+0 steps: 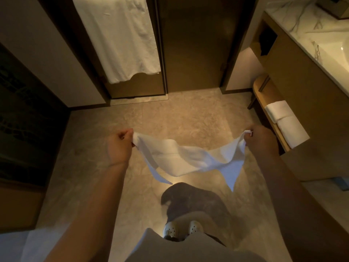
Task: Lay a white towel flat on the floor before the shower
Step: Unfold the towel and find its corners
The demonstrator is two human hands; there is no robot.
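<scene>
Head view: both hands' fingers pinch white towel (188, 159) corners above bare floor (170, 118); rolled towels (287, 121) at right.

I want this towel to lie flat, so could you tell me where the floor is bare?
The floor is bare between the glass doors, the stool and the feet, beneath the white towel. The rolled towels crowd the right side.

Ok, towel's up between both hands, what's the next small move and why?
Probably lower both hands together toward the floor. The white towel hangs slack in the air, one corner pinched in the left hand and one in the right hand, over bare tile before the glass door.
</scene>
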